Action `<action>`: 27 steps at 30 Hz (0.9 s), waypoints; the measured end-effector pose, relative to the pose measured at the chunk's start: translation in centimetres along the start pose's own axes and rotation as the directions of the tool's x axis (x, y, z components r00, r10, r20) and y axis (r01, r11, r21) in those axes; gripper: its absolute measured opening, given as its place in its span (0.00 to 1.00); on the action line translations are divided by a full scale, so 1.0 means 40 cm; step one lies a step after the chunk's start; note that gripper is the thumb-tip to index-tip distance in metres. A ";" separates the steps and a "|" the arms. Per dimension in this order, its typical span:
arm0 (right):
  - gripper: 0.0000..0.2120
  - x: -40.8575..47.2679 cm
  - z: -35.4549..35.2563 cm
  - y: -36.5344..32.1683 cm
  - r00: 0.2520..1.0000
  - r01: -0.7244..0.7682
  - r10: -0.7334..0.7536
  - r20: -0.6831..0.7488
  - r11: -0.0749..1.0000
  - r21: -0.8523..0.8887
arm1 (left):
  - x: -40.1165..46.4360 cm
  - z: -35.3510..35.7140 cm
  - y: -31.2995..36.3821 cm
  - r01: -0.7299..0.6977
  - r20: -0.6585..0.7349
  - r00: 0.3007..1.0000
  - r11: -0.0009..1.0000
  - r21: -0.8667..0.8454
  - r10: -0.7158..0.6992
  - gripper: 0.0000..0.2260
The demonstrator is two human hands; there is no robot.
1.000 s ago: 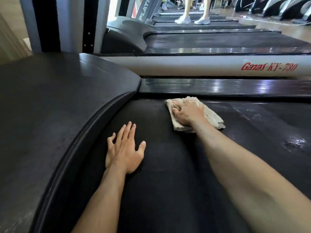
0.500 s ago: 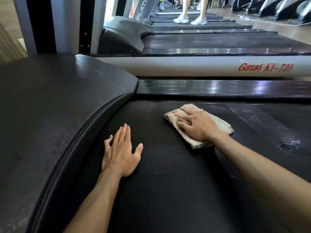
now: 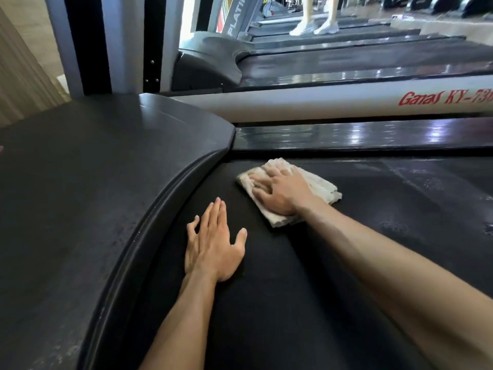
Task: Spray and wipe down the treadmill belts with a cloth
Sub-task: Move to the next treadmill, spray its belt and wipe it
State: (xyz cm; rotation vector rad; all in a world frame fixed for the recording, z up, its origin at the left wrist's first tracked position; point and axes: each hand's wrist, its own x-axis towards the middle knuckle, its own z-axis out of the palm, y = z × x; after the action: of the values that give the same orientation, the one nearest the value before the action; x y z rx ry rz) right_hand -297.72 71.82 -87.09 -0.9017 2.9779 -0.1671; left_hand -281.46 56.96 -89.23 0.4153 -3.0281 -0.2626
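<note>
A folded beige cloth (image 3: pixel 321 186) lies on the black treadmill belt (image 3: pixel 293 295), close to the belt's front end. My right hand (image 3: pixel 282 192) presses flat on the cloth with fingers spread, covering most of it. My left hand (image 3: pixel 213 243) rests palm down on the belt, fingers straight, just left of the cloth and beside the curved edge of the motor cover (image 3: pixel 106 196). Wet patches shine on the belt at the right (image 3: pixel 488 228). No spray bottle is in view.
A glossy side rail (image 3: pixel 360 137) borders the belt's far edge. Beyond it is a white frame bar with red "Ganas KY-73" lettering (image 3: pixel 320 102), then more treadmills. A person's legs in white shoes (image 3: pixel 314 28) stand on a far one. Grey uprights (image 3: pixel 120 44) rise at the back left.
My right hand slid the cloth toward me and to the right, then back left toward the motor cover. My left hand stayed flat on the belt.
</note>
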 end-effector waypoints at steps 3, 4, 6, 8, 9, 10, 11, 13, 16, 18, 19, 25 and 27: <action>0.28 -0.097 -0.010 0.063 0.996 0.092 -0.093 0.010 0.994 0.053 | -0.001 -0.002 0.002 0.003 0.001 1.000 1.000 0.003 -0.003 0.35; 0.29 -0.114 -0.011 0.085 0.995 0.095 -0.096 0.010 0.994 0.059 | -0.002 -0.002 0.002 0.004 -0.002 1.000 1.000 0.001 -0.004 0.35; 0.31 -0.101 -0.010 0.115 0.998 0.059 -0.059 0.006 0.997 0.054 | -0.002 -0.002 0.001 0.003 -0.009 1.000 1.000 -0.002 -0.003 0.35; 0.33 -0.046 -0.004 0.116 0.999 -0.030 0.030 -0.014 0.999 0.024 | -0.002 -0.003 0.001 0.005 -0.001 1.000 1.000 -0.010 -0.005 0.35; 0.34 -0.011 0.004 0.108 0.995 -0.092 0.093 -0.034 0.996 0.005 | -0.004 -0.004 0.002 0.005 -0.003 1.000 1.000 -0.015 -0.005 0.35; 0.35 0.023 0.016 0.095 0.986 -0.156 0.155 -0.057 0.988 -0.006 | -0.005 -0.004 0.003 0.003 -0.009 1.000 1.000 -0.016 -0.003 0.35; 0.36 0.057 0.026 0.078 0.975 -0.215 0.214 -0.065 0.977 0.002 | -0.006 -0.005 0.004 -0.002 -0.015 1.000 1.000 -0.022 0.001 0.35; 0.37 0.121 0.042 0.026 0.954 -0.294 0.295 -0.043 0.955 0.038 | -0.005 -0.006 0.004 -0.005 -0.021 1.000 0.999 -0.037 0.004 0.35; 0.36 0.180 0.035 -0.075 0.949 -0.312 0.314 -0.034 0.949 0.047 | -0.004 -0.002 0.006 -0.002 -0.031 1.000 0.998 -0.065 0.000 0.35; 0.30 0.189 0.017 -0.151 0.975 -0.220 0.220 -0.031 0.975 0.010 | -0.008 -0.006 0.007 0.000 -0.020 1.000 0.997 -0.071 -0.001 0.34; 0.27 0.190 0.012 -0.181 0.987 -0.155 0.155 -0.033 0.988 0.000 | -0.007 -0.010 0.008 0.002 -0.015 1.000 0.998 -0.067 -0.003 0.33; 0.25 0.187 0.018 -0.186 0.995 0.102 -0.104 0.010 0.991 0.088 | -0.005 -0.019 0.012 0.029 0.030 0.999 0.998 -0.052 -0.027 0.33; 0.26 0.180 0.024 -0.152 0.993 0.114 -0.115 0.003 0.989 0.098 | -0.005 -0.015 0.009 0.023 0.027 0.999 0.998 -0.054 -0.022 0.34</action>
State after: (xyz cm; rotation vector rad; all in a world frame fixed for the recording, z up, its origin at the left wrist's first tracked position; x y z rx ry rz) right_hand -300.29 62.70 -87.33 -1.0590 2.8817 -0.3075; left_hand -281.30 57.26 -88.58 0.4456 -3.0350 -0.3542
